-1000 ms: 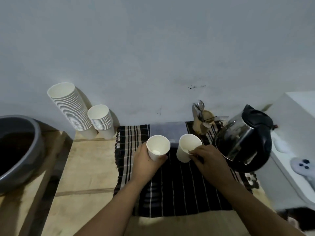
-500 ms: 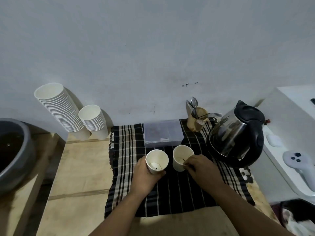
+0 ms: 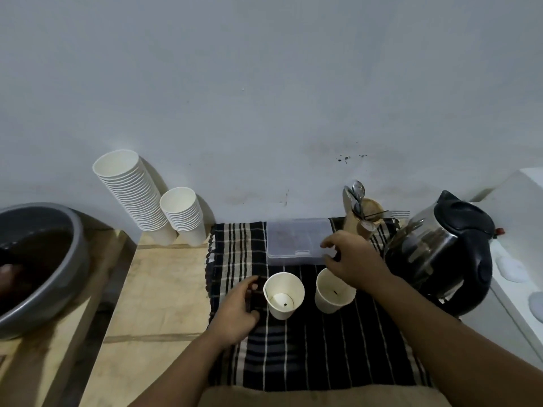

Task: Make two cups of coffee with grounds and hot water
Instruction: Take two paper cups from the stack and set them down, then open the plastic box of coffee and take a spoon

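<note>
Two white paper cups stand upright on the black striped cloth (image 3: 323, 356). The left cup (image 3: 284, 295) and the right cup (image 3: 332, 295) each show a small dark speck inside. My left hand (image 3: 238, 312) rests on the cloth just left of the left cup, fingers loose, holding nothing. My right hand (image 3: 352, 259) hovers open above the right cup, fingertips at the right end of the clear lidded plastic box (image 3: 296, 240) that holds something dark. A steel and black electric kettle (image 3: 443, 251) stands at the right.
A wooden holder with spoons and a fork (image 3: 363, 214) stands behind the box. Two stacks of paper cups (image 3: 152, 201) lean on the wall at the left. A grey basin (image 3: 44, 268) sits far left. A white ledge (image 3: 517, 259) borders the right.
Both hands have let go of the cups, which now stand on the cloth. My right hand has moved up to the plastic box. My left hand has slid off to the left.
</note>
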